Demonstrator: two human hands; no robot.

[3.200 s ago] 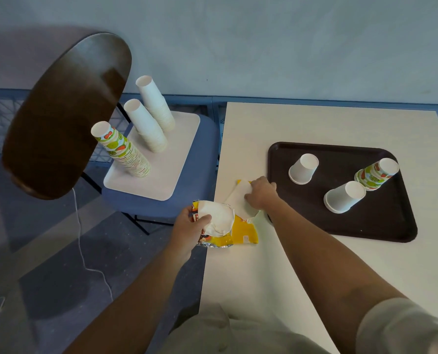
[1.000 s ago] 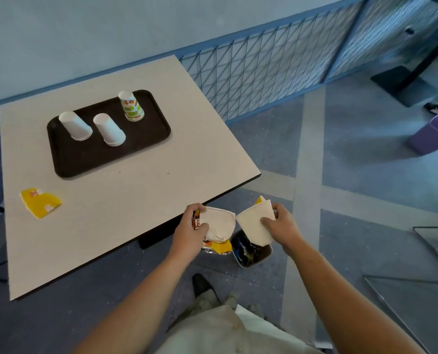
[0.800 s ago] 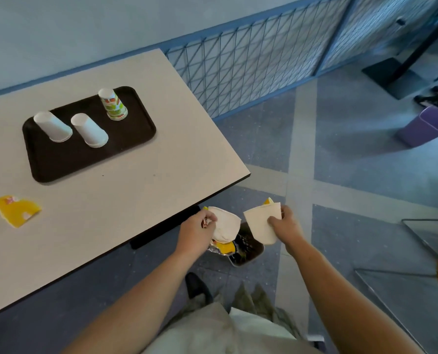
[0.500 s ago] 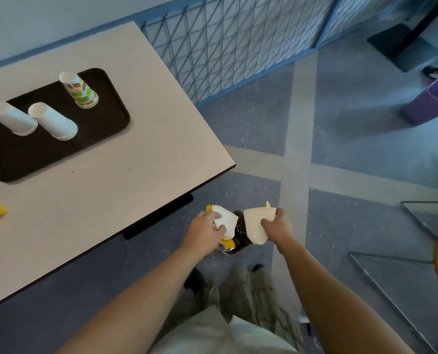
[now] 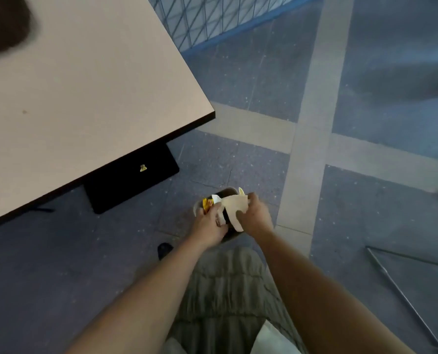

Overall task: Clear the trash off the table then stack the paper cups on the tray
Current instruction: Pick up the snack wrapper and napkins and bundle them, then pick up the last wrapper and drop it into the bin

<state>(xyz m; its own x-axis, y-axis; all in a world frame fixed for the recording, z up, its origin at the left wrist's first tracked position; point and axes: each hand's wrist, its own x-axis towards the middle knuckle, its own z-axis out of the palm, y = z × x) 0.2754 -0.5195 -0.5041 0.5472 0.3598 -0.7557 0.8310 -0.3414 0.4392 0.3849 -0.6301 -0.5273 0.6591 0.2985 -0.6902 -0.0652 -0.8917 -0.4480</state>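
Right hand (image 5: 255, 216) pinches flat white paper scrap (image 5: 234, 208), left hand (image 5: 207, 224) grips yellow wrapper (image 5: 207, 203), both over small dark floor bin (image 5: 227, 192), contents hidden

Likely a canteen or café: pale table (image 5: 85, 85) on a black base plate (image 5: 131, 178), speckled blue floor (image 5: 238, 80) with grey bands, blue mesh railing (image 5: 212, 19)

Left hand (image 5: 207, 223) and right hand (image 5: 256, 216) hold trash (image 5: 234, 208) above a bin (image 5: 227, 191).

No lettering can be read — the yellow wrapper (image 5: 206, 204) bears only a blurred reddish smudge.
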